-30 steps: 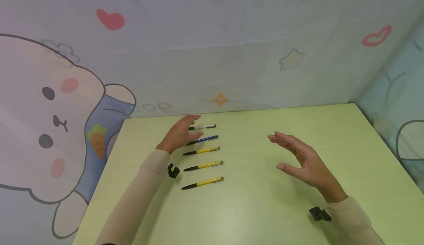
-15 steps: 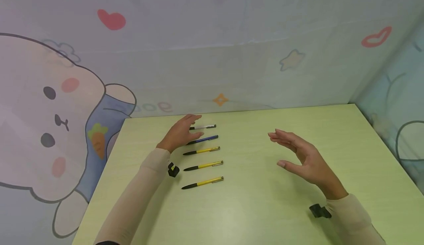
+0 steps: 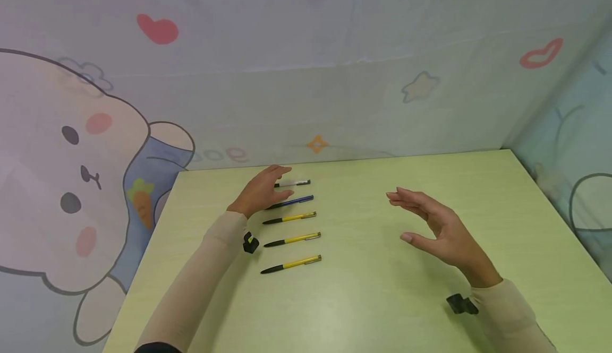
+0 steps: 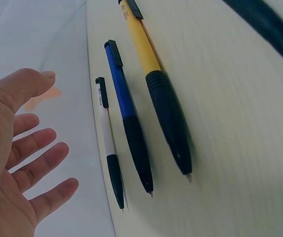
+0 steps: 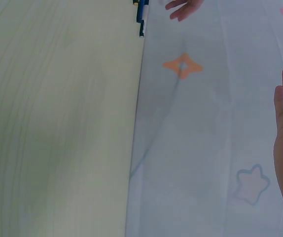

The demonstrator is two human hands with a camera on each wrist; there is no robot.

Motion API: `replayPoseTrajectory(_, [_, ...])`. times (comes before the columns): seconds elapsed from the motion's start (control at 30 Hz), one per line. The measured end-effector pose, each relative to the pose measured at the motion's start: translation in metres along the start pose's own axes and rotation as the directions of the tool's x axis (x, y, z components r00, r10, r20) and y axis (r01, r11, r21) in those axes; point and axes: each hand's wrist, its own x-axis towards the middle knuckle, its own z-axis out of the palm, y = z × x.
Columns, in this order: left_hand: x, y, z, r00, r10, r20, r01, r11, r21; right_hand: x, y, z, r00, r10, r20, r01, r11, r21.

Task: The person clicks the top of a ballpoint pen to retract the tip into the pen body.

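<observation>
Five pens would be a count, so: several pens lie in a column on the table, tips to the left. Farthest back is a white pen [image 3: 297, 183], then a blue pen [image 3: 296, 201], then three yellow pens, the nearest yellow pen [image 3: 291, 264] at the front. My left hand [image 3: 260, 191] hovers over the left ends of the white and blue pens, fingers relaxed and apart, holding nothing; it hides part of both. In the left wrist view the white pen [image 4: 105, 128] and blue pen [image 4: 124, 98] show whole. My right hand [image 3: 437, 228] is held over the table's right half, thumb apart from fingers, gripping nothing.
The pale yellow-green table [image 3: 363, 300] ends at the back against a light cloth [image 3: 268, 103] printed with hearts, stars and a cartoon bear. Another cloth panel [image 3: 588, 130] stands along the right side. A small black device [image 3: 461, 304] sits at the right wrist.
Both hands hold almost the same pose and place. The pens lie where they were; the view has shifted very slightly.
</observation>
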Motion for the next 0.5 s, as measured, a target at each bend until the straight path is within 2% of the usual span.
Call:
replayPoseTrajectory(0.2, [0.0029,-0.0031,0.0037,1.0,0.01,0.02,-0.01,1.0,-0.002,-0.0053,0.0071,-0.0016,1.0,-0.01,0.007,0.01,1.0,0.002])
replayPoseTrajectory(0.5, [0.0094,-0.0068,0.0096,0.998,0.035,0.053,-0.034,0.999,-0.017,-0.0051,-0.0004,0.0019,1.0,-0.014,-0.001,0.014,1.0,0.006])
